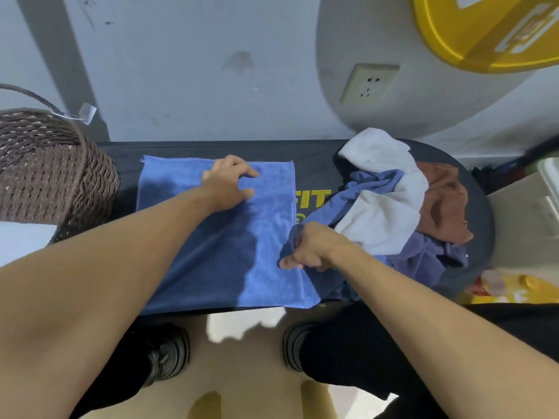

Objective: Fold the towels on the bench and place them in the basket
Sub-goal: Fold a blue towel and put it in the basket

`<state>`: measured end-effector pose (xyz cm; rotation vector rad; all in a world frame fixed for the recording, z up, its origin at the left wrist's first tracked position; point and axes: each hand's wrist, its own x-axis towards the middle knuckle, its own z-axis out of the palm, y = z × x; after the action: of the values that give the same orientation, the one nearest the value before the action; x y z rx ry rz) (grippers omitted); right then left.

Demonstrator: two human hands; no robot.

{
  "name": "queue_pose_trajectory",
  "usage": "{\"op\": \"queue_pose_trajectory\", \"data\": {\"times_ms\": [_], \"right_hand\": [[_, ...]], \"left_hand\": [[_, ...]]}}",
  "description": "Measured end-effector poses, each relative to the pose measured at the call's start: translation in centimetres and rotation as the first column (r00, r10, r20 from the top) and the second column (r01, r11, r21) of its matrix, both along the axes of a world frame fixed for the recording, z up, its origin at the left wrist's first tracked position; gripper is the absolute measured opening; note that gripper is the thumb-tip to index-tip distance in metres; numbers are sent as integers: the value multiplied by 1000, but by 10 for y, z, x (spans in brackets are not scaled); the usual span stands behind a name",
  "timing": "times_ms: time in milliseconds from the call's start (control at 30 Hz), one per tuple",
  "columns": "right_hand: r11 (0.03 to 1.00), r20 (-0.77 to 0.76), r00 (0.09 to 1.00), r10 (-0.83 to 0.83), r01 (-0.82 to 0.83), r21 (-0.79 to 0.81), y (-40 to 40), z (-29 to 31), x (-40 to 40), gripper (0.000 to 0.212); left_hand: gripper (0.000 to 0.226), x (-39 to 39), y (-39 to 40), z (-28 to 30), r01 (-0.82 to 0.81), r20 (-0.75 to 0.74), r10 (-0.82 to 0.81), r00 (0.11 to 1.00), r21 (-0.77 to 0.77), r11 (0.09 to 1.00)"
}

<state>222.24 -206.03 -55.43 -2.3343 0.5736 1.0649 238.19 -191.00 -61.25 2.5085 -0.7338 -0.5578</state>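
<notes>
Folding stage, first towel. A blue towel (217,237) lies spread flat across the middle of the bench (317,149), reaching from its back edge to its front edge. The left hand (230,182) presses on it near the back edge, fingers spread; the right hand (311,249) pinches its right edge. Unfolded towels (393,201) lie heaped at the bench's right end; the basket (51,170) stands at the left end. The next move probably calls for carrying the pinched edge leftward over the towel.

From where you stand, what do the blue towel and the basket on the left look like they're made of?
The blue towel looks like soft microfibre or terry cloth: matte, fuzzy nap, stitched hems. The basket looks like woven brown wicker or rattan-style strands, possibly synthetic; the twisted weave shows on its wall.
</notes>
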Motion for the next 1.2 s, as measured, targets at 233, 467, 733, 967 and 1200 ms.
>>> {"op": "queue_pose_trajectory", "data": {"times_ms": [233,467,733,967,1200], "right_hand": [[851,-79,919,-387,389,354,-2,-2,-47,24],[842,-156,920,-359,391,371,4,-8,-76,23],[843,-119,892,-436,452,292,8,-27,-74,32],[775,-25,828,-560,534,339,8,-31,-79,26],[784,-43,846,-532,511,353,6,-22,-84,36]], "left_hand": [[26,9,-6,-1,-4,-22,5,1000,44,999],[26,4,-7,-9,-16,48,13,999,58,998],[50,-38,30,17,85,256,-99,962,68,994],[23,-71,137,48,-22,110,6,994,148,989],[34,-128,181,35,295,-23,-323,946,474,830]]}}
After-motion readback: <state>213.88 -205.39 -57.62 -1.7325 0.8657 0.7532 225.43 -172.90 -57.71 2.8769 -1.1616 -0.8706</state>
